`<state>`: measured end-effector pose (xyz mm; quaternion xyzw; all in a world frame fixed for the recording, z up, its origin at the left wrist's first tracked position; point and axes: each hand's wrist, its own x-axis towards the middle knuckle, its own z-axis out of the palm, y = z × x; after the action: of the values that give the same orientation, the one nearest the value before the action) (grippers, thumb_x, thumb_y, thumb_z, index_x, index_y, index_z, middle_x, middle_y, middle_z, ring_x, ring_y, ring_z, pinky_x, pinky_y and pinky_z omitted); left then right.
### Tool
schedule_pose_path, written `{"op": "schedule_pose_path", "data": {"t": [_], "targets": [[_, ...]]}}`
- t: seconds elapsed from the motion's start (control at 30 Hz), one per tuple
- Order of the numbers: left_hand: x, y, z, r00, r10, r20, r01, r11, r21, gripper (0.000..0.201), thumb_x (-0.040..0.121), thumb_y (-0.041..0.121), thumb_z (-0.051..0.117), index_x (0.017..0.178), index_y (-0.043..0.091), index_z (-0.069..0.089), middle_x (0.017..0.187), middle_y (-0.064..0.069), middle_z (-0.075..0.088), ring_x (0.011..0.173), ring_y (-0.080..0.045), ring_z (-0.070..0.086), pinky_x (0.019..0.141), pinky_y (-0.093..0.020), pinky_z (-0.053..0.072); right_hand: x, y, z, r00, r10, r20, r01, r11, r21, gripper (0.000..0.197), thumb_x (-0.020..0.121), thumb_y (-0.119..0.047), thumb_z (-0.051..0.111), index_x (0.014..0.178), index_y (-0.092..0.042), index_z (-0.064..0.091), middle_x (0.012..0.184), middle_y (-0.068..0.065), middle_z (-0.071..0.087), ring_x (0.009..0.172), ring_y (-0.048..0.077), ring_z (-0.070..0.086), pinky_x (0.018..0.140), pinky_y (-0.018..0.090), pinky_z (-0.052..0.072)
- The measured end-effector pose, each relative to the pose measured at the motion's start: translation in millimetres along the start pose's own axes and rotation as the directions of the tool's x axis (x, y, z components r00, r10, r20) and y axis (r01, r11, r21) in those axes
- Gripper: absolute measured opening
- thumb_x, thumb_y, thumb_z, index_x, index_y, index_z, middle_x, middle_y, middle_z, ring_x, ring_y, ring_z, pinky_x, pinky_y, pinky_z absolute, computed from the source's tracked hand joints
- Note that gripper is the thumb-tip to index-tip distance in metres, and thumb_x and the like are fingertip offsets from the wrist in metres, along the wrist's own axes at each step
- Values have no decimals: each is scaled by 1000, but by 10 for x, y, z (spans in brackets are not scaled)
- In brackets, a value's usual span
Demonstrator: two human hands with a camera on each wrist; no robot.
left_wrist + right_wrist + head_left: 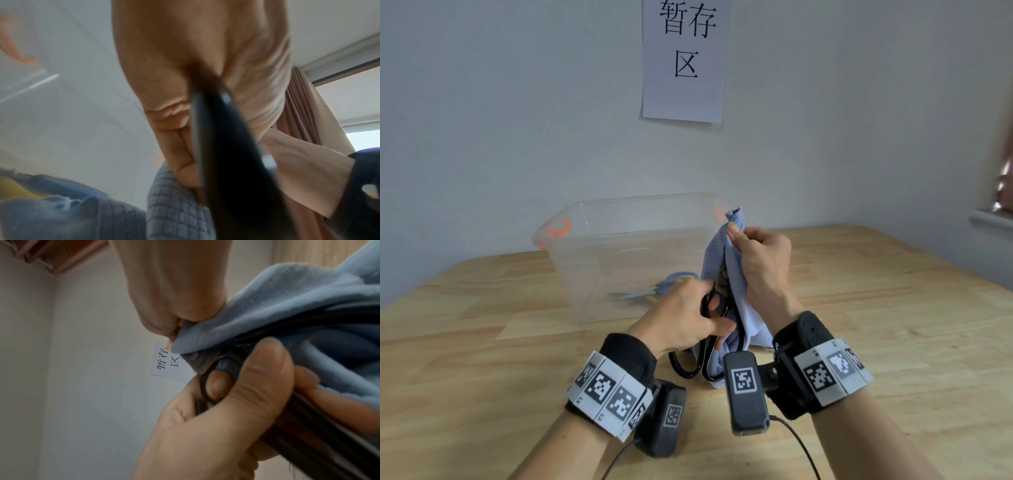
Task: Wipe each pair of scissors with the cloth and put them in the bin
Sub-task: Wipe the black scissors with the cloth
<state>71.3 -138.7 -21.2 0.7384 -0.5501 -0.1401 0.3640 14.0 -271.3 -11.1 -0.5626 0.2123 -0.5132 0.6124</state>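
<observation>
Left hand grips the black scissors by the handles, fingers curled round the loops, blades pointing up above the wooden table, just in front of the clear bin. Right hand pinches the blue cloth round the blades, thumb on top, and only the very tip of the steel peeks out above the fold, the rest of the cloth hanging down past the handles. Inside the bin, another pair with blue and yellow handles lies on the floor.
</observation>
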Motion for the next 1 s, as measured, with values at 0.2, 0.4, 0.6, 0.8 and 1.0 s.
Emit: {"op": "schedule_pose_path", "data": {"t": [0.2, 0.4, 0.6, 0.8, 1.0], "targets": [[-7, 29, 23, 1000, -9, 16, 10, 1000, -11, 40, 81, 9, 79, 69, 13, 40, 56, 8, 50, 43, -1, 50, 50, -20, 36, 40, 8, -21, 999, -13, -46, 12, 1000, -16, 33, 90, -20, 73, 62, -8, 61, 52, 0, 49, 53, 12, 46, 51, 23, 40], [-40, 84, 36, 998, -7, 55, 10, 999, -47, 38, 83, 2, 76, 71, 10, 41, 51, 9, 49, 41, -2, 52, 45, -10, 33, 78, 9, -43, 997, 2, -79, -1, 1000, 12, 28, 90, -21, 73, 66, -8, 65, 54, -3, 55, 56, 10, 51, 56, 25, 45], [-34, 90, 36, 998, -6, 66, 8, 1000, -30, 33, 83, 5, 77, 73, 8, 46, 55, 7, 50, 43, -1, 53, 46, -10, 33, 93, 2, -52, 995, -4, -95, 6, 1000, 27, 28, 90, -21, 73, 67, -8, 66, 59, 2, 60, 61, 14, 56, 61, 30, 49], [-18, 65, 44, 998, 4, 60, -7, 999, 41, 39, 81, 12, 80, 70, 14, 43, 56, 10, 47, 42, 0, 49, 46, -12, 32, 135, 22, -71, 993, 14, -119, -8, 999, 49, 27, 88, -23, 75, 65, -10, 67, 60, 3, 61, 63, 18, 55, 64, 36, 49], [-23, 53, 61, 997, 4, 72, -8, 999, 48, 40, 81, 12, 81, 69, 14, 43, 42, 17, 48, 40, 0, 49, 44, -10, 31, 148, 30, -95, 992, 13, -122, -6, 998, 59, 29, 88, -21, 74, 61, -13, 67, 70, 15, 66, 68, 23, 59, 69, 47, 56]]}}
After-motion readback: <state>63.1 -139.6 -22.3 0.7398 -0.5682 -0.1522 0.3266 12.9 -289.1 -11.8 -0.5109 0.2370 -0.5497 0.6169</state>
